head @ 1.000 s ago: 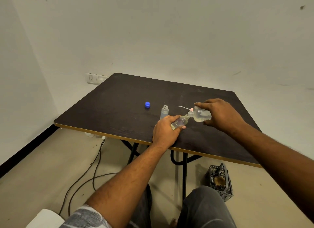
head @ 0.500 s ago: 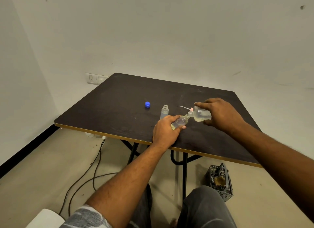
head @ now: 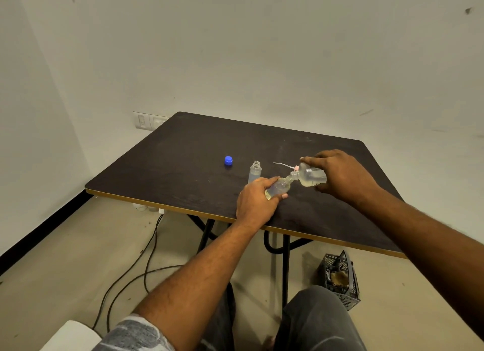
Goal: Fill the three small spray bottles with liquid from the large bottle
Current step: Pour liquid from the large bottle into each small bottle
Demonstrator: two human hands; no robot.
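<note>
Pouring step in hand: right hand [head: 340, 176] grips large clear plastic bottle [head: 313, 178], tipped near-flat, mouth at neck of small clear spray bottle [head: 279, 187]. Left hand [head: 258, 201] holds that one tilted, fingers curled round it, low at near-centre of dark desk [head: 183, 154]. Both grips closed on their bottles; forearms reach in fr. near side. Yellowish liquid shows in small one. Uncapped 2nd small clear bottle [head: 254, 170] stands just beyond left hand; 3rd not seen. Next, prob.: level large bottle w/o dripping, stand this one up, swap.
</note>
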